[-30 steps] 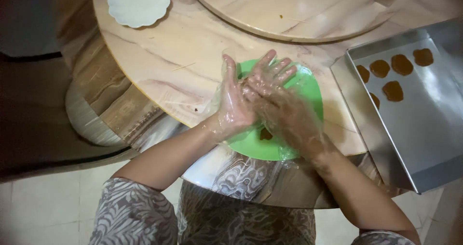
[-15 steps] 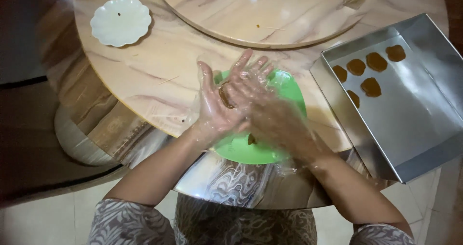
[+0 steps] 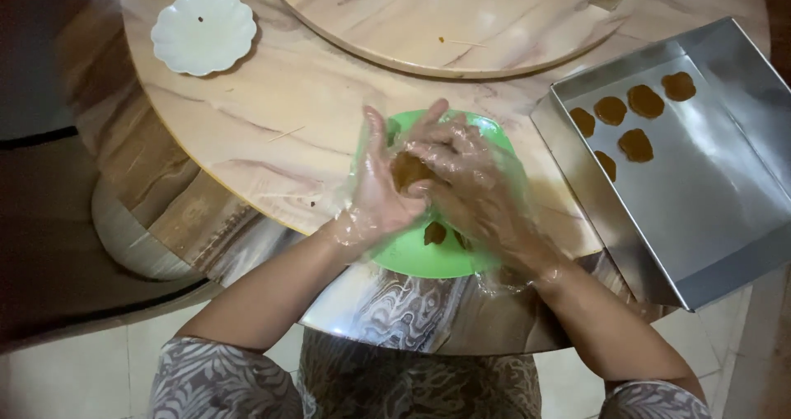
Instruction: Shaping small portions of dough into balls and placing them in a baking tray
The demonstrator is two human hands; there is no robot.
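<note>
Both my hands wear thin clear plastic gloves and meet over a green plate near the table's front edge. A brown lump of dough sits pressed between the palm of my left hand and the fingers of my right hand. Small brown dough pieces lie on the plate under my hands. To the right, a metal baking tray carries several flat brown dough discs in its far-left part.
A round marble-patterned table has a raised turntable in its middle. A white scalloped dish stands at the far left. A toothpick lies on the tabletop. The tray overhangs the table's right edge.
My hands have stayed together over the green plate, shifting against each other around the dough. The view has drifted, so everything sits slightly lower and more to the left.
</note>
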